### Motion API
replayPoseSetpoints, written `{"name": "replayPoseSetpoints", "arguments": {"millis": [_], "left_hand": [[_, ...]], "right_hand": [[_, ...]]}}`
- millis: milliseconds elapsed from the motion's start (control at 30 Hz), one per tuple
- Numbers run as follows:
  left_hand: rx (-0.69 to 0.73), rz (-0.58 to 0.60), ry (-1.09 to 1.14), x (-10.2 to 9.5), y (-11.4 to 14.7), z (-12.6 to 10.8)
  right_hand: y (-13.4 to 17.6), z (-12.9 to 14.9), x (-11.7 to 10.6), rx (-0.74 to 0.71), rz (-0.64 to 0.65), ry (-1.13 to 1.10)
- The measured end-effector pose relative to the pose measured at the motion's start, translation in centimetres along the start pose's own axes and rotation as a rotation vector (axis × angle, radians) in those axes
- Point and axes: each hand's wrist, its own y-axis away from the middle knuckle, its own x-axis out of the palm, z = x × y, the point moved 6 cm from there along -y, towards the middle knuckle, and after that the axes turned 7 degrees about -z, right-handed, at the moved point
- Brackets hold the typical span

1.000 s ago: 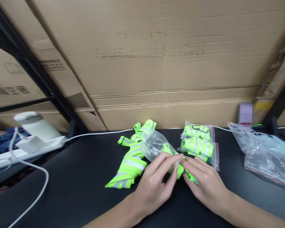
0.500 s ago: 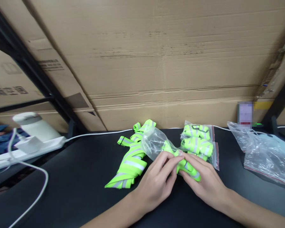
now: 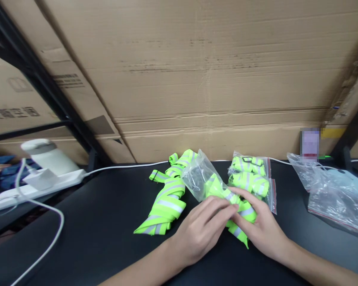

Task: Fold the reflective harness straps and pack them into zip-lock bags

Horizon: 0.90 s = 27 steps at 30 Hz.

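Observation:
Both my hands work on a yellow-green reflective strap with grey stripes, partly inside a clear plastic bag. My left hand is closed at the bag's mouth, its fingertips pressed on the strap and the bag edge. My right hand grips the bundled strap from the right, thumb below and fingers above. A loose pile of reflective straps lies left of the bag. Behind my right hand rest bagged reflective straps in zip bags.
Empty zip bags lie on the black table at right, over a light blue item. A white power strip, a white bottle and a cable are at left. Cardboard stands behind.
More of the strap shows beneath and between my hands, its end now hanging toward the table. My left fingers have shifted slightly down, and the bag stands up more.

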Motion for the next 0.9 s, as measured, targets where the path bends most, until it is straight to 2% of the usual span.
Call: {"name": "replayPoseSetpoints", "arguments": {"millis": [133,200,300,433,533,600,700,900], "left_hand": [[-0.075,-0.022,-0.035,-0.3,-0.4,0.3],[-0.172,-0.070,-0.092,-0.7,-0.4,1.0],[-0.381,-0.124,-0.116,-1.0,0.0,2.4],[-0.654,-0.129,0.089,-0.1,1.0,3.7],[-0.737,-0.173,0.294,0.4,1.2,3.8],[-0.722,-0.201,0.330,0.3,1.0,3.7],[-0.629,-0.219,0.238,-0.6,0.6,3.7],[-0.128,-0.190,-0.165,-1.8,0.0,2.1]], "right_hand": [[-0.7,-0.8,-1.2,0.060,-0.140,0.005],[-0.9,-1.0,-1.8,0.096,-0.197,-0.009],[-1.0,-0.9,-2.0,0.144,-0.204,-0.085],[-0.7,-0.8,-1.6,0.219,-0.180,-0.249],[-0.3,-1.4,-1.1,0.350,-0.177,-0.393],[0.0,-1.7,-0.8,0.420,-0.179,-0.455],[0.2,-1.7,-0.5,0.479,-0.158,-0.520],[0.3,-1.2,-0.3,0.571,-0.171,-0.638]]}}
